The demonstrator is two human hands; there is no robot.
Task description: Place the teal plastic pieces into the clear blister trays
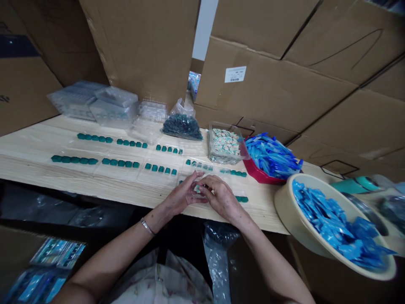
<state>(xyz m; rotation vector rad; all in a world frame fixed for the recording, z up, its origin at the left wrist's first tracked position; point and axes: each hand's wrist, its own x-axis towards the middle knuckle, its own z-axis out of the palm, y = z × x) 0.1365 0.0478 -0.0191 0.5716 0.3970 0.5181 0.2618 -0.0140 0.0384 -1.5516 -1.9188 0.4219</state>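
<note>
Both of my hands meet at the front edge of the wooden table (38,147). My left hand (183,196) and my right hand (220,196) have their fingers pinched together around a small teal piece (198,188) over a clear plastic tray. Rows of teal pieces (122,163) sit in clear trays (158,173) spread across the table to the left and behind my hands. More teal pieces (242,199) lie just right of my right hand. A metal bracelet is on my left wrist.
A red bowl (262,175) of blue sticks and a beige basin (300,232) of blue packets stand at the right. A clear box of small printed pieces (224,145), a bag of dark pieces (182,126) and stacked clear trays (95,103) stand behind. Cardboard boxes (284,84) wall the back.
</note>
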